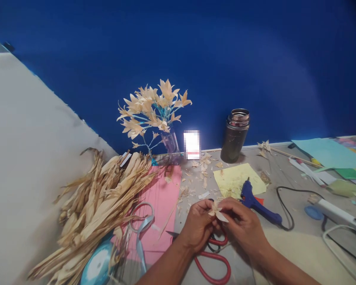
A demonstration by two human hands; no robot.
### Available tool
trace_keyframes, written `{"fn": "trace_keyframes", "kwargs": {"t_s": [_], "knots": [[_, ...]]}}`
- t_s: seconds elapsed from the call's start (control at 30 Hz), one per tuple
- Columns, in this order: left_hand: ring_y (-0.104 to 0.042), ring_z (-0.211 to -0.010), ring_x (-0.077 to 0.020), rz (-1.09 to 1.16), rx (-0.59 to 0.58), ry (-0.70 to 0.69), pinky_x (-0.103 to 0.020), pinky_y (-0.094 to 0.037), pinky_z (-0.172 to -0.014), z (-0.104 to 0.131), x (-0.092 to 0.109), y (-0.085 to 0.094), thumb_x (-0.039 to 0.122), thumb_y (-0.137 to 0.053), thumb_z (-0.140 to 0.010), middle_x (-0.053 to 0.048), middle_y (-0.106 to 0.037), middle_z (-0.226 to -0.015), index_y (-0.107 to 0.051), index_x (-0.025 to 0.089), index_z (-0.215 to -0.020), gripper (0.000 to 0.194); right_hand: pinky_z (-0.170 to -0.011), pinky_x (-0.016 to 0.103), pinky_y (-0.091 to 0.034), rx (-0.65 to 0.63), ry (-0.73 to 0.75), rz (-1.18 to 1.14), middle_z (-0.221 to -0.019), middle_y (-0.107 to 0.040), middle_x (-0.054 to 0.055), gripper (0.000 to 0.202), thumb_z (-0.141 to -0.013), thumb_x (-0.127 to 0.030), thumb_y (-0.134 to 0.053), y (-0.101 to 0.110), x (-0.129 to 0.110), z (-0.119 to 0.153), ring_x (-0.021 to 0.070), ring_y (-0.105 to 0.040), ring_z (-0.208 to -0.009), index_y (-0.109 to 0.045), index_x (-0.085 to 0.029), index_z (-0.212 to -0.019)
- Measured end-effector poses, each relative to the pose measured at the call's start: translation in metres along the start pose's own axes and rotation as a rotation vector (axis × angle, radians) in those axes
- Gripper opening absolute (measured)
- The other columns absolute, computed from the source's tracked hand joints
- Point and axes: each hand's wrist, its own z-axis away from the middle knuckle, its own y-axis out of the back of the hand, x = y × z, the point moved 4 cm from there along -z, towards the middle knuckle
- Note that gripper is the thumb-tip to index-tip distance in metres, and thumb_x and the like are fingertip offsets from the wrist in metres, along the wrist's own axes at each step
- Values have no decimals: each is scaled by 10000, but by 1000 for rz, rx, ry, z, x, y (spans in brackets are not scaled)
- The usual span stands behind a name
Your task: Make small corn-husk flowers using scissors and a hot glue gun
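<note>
A small pale husk flower [217, 212] is pinched between the fingertips of my left hand [197, 227] and my right hand [245, 225], its petals spread between them. Directly below both hands lie scissors with red handles [218, 273]; one dark blade tip shows left of my left wrist. A blue glue gun [259, 206] rests just beyond my right hand, partly on a yellow sheet [233, 178]. Dried corn husks [101, 209] are heaped at the left, beside pink paper [163, 198].
Husk flowers [154, 107] stand in a clear vase [171, 148] by the blue wall. A dark open bottle [235, 136] stands right of it. Blue ribbon rolls [97, 263] lie front left; a black cord and white power strip [338, 211] are at right.
</note>
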Motion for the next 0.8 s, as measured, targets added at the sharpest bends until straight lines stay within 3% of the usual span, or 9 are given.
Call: {"fn": "trace_keyframes", "kwargs": {"t_s": [0.2, 0.47, 0.67, 0.8], "knots": [[-519, -452, -62, 5, -27, 19, -185, -463, -484, 0, -2, 2, 270, -930, -578, 21, -605, -567, -668, 129, -737, 337, -621, 220, -517, -29, -125, -20, -794, -709, 3, 69, -844, -213, -665, 3, -2, 2, 160, -660, -691, -724, -244, -859], [-534, -485, -51, -38, 30, -55, -158, -414, -506, 0, -4, 5, 218, -907, -601, 22, -616, -601, -684, 128, -705, 262, -651, 206, -532, -16, -99, 10, -786, -716, 5, 99, -822, -168, -652, 5, -3, -1, 157, -672, -714, -717, -241, -813], [-487, -460, -54, -61, -19, -8, -175, -414, -487, 0, -5, 2, 307, -902, -622, 29, -576, -568, -657, 129, -714, 316, -593, 209, -526, -14, -111, 13, -759, -710, 8, 93, -801, -169, -648, 7, 0, -2, 154, -661, -654, -715, -234, -799], [-480, -453, -51, -56, 9, 5, -170, -409, -484, 1, -6, 1, 296, -899, -627, 28, -587, -570, -651, 134, -723, 311, -584, 226, -530, -22, -145, 20, -744, -709, 11, 72, -792, -185, -656, 6, 0, -3, 162, -653, -633, -711, -230, -783]]}}
